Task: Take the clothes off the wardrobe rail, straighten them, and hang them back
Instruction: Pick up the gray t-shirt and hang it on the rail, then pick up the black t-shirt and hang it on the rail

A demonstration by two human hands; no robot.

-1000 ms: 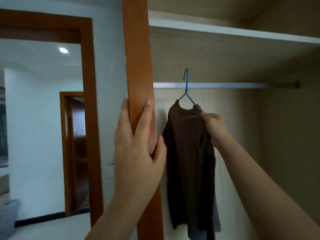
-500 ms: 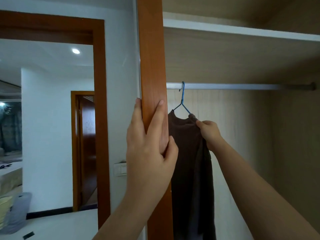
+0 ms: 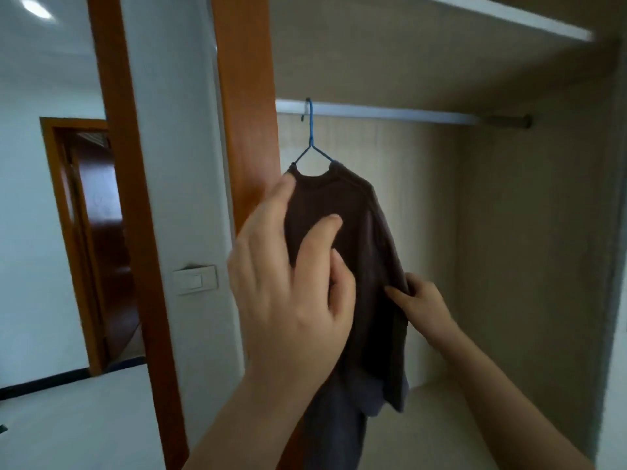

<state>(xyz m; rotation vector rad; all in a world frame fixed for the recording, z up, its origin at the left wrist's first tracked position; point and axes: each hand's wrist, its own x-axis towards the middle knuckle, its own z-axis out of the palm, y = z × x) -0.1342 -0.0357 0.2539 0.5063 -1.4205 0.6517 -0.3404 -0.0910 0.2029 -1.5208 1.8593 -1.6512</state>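
Observation:
A dark brown shirt (image 3: 359, 239) hangs on a blue wire hanger (image 3: 309, 137) hooked over the silver wardrobe rail (image 3: 390, 114) at its left end. A greyish garment (image 3: 342, 422) shows below the shirt's hem. My left hand (image 3: 291, 293) is in front of the shirt's left shoulder with fingers spread, fingertips touching the fabric. My right hand (image 3: 420, 303) pinches the shirt's right sleeve edge, lower down and to the right.
An orange wooden wardrobe post (image 3: 244, 96) stands just left of the hanger. A shelf (image 3: 502, 18) runs above the rail. The wardrobe's inside to the right holds nothing else. A light switch (image 3: 194, 279) and a doorway (image 3: 84, 232) lie to the left.
My left hand has let go of the wooden post and moved onto the shirt. My right hand has slid from the shirt's shoulder down to the sleeve edge.

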